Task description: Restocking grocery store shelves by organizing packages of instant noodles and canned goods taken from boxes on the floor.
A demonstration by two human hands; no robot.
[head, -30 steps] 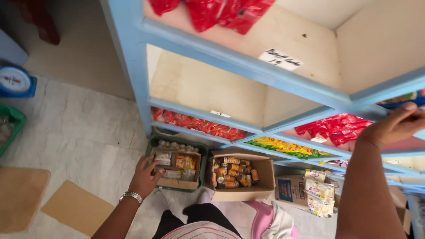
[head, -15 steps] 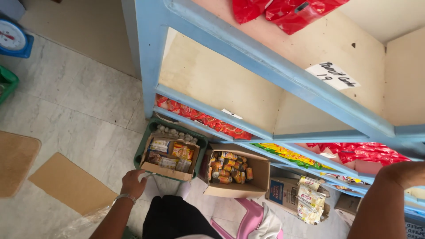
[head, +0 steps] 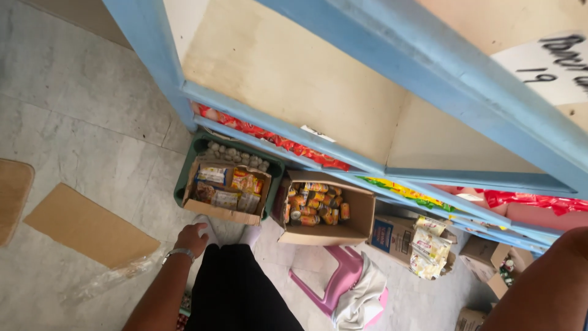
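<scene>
Two cardboard boxes sat on the floor under the blue shelf frame [head: 392, 55]. The left box [head: 223, 193], holding flat packets, rested in a dark green crate [head: 184, 178] beside a row of round pale things too small to tell. The right box [head: 334, 214] held small orange cans. At about four o'clock from it lay a pink stool [head: 334, 279] with a pale cloth [head: 361, 297] draped over it, and past that a further box with pale packets [head: 429, 245]. Red packets [head: 269, 138] lined the lowest shelf at twelve o'clock from the boxes. A flat sheet of cardboard [head: 86, 227] lay on the tiled floor at nine o'clock from the left hand [head: 193, 236], with crumpled clear plastic along its lower edge. The person's dark-trousered leg [head: 236, 288] stood between the hand and the stool, partly hiding the floor before the boxes.

Against half a second before, the view had tipped down and closer; the scale at the upper left had gone from sight, and the left hand sat a little nearer the left box. The right hand had left the picture, only the forearm [head: 545, 288] showing at the lower right edge.

The left hand, wearing a wrist bracelet, hung loosely curled and held nothing; the left box lay just at one o'clock from it, apart. Whether the right hand was spread or clenched I cannot tell.
</scene>
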